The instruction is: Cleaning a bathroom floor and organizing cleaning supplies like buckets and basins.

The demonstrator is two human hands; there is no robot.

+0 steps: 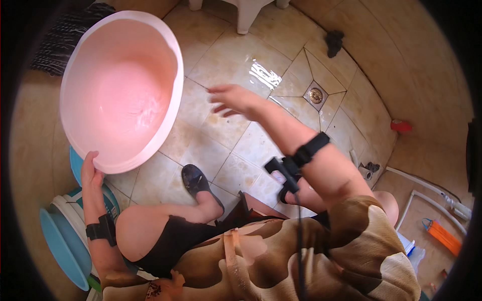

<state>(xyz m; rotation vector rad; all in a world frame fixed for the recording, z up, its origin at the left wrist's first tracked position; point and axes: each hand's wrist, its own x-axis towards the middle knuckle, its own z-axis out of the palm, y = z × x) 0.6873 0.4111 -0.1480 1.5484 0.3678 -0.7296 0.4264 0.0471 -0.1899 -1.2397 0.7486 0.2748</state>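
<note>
A large pink plastic basin (124, 90) is tilted up at the left, its inside facing the camera and looking wet. My left hand (92, 169) grips its rim at the lower end, thumb over the edge. To the right of the basin, my right hand (233, 101) is in the air over the tiled floor (241, 131), slightly blurred, fingers apart and holding nothing. It does not touch the basin.
A metal floor drain (315, 95) lies at right of centre, near wet tiles. White stool legs (244, 22) stand at the top. Blue basins (66, 248) and a white bucket (67, 210) are at the lower left. Dark cloth (334, 43) and a red object (401, 126) lie by the wall.
</note>
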